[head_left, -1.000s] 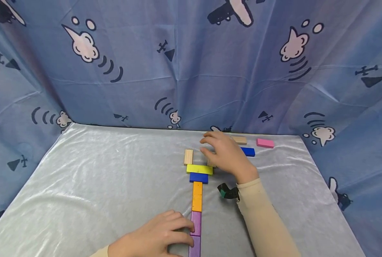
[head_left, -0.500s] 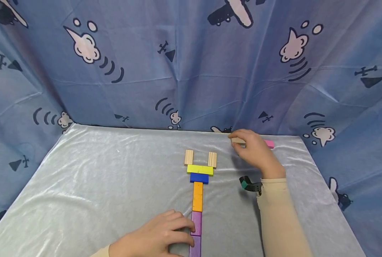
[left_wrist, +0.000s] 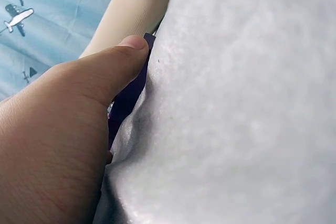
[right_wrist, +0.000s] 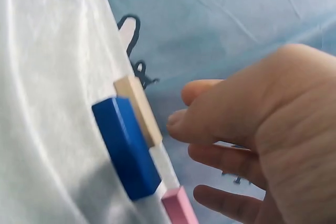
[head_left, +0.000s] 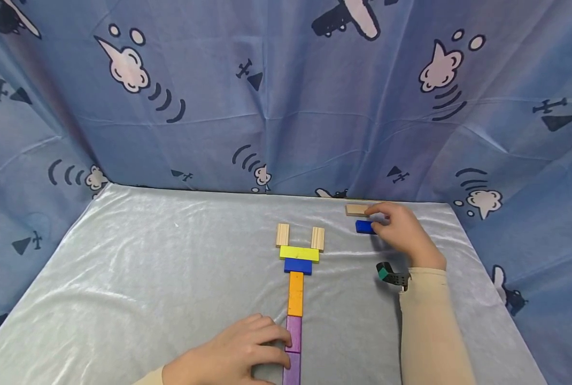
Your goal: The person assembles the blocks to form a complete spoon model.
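Note:
My left hand (head_left: 233, 350) lies at the front. Its fingertips rest on two purple blocks (head_left: 293, 334) set end to end; its thumb (left_wrist: 113, 69) lies along a dark purple block (left_wrist: 131, 95) in the left wrist view. From these runs an orange block (head_left: 295, 294), then a blue block (head_left: 298, 266) and a yellow-green block (head_left: 299, 253) lying crosswise. Two plain wooden blocks (head_left: 283, 235) stand off its far corners. At back right my right hand (head_left: 403, 230), fingers spread and empty, hovers beside another blue block (right_wrist: 126, 148) and a plain wooden block (right_wrist: 139, 109).
A pink block (right_wrist: 179, 205) lies near the back edge, mostly hidden by the right hand in the head view. White cloth (head_left: 146, 278) covers the table. A blue patterned curtain (head_left: 194, 96) hangs behind it. A black band with a camera (head_left: 391, 275) is on the right wrist.
The right hand has moved right, from over the right plain wooden block to the loose blocks at back right, uncovering that wooden block. The left hand has stayed on the purple blocks.

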A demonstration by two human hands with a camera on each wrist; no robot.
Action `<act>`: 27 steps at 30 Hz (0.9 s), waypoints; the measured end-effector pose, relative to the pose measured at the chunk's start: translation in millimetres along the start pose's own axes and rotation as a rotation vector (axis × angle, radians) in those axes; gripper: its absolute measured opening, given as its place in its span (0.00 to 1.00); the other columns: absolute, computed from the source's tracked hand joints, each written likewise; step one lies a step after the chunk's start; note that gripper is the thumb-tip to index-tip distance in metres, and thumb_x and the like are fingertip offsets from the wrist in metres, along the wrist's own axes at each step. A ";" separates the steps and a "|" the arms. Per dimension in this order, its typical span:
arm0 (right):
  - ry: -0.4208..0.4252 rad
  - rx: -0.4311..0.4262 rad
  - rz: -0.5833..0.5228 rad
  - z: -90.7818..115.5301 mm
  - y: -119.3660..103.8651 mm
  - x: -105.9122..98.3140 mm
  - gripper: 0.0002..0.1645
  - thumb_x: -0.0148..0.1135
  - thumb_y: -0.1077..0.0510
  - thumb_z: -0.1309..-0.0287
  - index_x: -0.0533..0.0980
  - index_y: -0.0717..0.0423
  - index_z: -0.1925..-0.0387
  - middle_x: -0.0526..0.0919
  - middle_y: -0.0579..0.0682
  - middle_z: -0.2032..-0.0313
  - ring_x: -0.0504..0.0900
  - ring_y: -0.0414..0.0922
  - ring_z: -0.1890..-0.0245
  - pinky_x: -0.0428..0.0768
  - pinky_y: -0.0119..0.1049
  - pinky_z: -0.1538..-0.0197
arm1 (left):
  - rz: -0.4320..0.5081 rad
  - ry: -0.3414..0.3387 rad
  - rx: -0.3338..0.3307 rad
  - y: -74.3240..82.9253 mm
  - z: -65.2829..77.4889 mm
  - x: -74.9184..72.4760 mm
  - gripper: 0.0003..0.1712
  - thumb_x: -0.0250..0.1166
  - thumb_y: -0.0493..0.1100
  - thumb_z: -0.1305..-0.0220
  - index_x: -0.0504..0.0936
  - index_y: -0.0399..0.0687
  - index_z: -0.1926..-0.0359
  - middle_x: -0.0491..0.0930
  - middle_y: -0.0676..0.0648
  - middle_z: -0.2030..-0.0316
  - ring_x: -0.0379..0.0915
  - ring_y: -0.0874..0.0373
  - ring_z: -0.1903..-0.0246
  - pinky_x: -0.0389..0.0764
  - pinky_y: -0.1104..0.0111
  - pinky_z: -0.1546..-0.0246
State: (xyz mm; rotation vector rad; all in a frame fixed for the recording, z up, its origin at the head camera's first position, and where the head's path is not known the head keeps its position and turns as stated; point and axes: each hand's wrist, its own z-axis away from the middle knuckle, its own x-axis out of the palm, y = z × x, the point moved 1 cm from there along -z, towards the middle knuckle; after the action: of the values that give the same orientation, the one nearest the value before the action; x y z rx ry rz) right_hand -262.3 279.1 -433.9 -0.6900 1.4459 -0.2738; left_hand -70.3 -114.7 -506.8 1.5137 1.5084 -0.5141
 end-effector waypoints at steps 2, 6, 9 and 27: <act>-0.008 -0.007 -0.001 0.3 4.7 1.4 0.20 0.64 0.66 0.31 0.84 0.62 0.40 0.81 0.66 0.34 0.76 0.69 0.32 0.73 0.69 0.33 | 0.005 -0.001 -0.001 0.2 0.1 -0.3 0.17 0.73 0.63 0.29 0.87 0.64 0.47 0.80 0.58 0.39 0.74 0.65 0.49 0.70 0.76 0.43; -0.009 -0.021 0.007 -0.3 12.0 5.0 0.19 0.67 0.67 0.35 0.85 0.64 0.43 0.83 0.67 0.37 0.78 0.67 0.33 0.73 0.66 0.32 | 0.000 0.004 0.005 0.5 0.0 -0.8 0.17 0.73 0.63 0.30 0.87 0.64 0.47 0.80 0.58 0.40 0.75 0.65 0.49 0.71 0.75 0.43; -0.005 -0.022 0.000 -0.6 14.1 7.1 0.17 0.69 0.68 0.38 0.86 0.64 0.47 0.85 0.66 0.39 0.80 0.65 0.35 0.73 0.65 0.32 | 0.001 0.007 0.005 0.7 -0.4 -1.4 0.17 0.74 0.62 0.30 0.87 0.64 0.48 0.80 0.58 0.40 0.75 0.65 0.49 0.71 0.75 0.43; 0.012 0.000 0.006 -2.0 21.7 13.7 0.12 0.70 0.68 0.36 0.87 0.62 0.51 0.87 0.62 0.46 0.84 0.60 0.45 0.77 0.61 0.38 | -0.004 0.005 -0.006 0.5 -0.5 -1.9 0.16 0.73 0.63 0.30 0.87 0.65 0.48 0.80 0.58 0.40 0.74 0.66 0.50 0.70 0.76 0.44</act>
State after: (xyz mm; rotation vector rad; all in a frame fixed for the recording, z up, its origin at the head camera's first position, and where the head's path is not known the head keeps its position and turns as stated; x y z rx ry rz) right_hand -267.3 287.8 -457.6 -0.6850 1.4593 -0.2741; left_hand -70.2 -115.3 -504.9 1.5083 1.5164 -0.5077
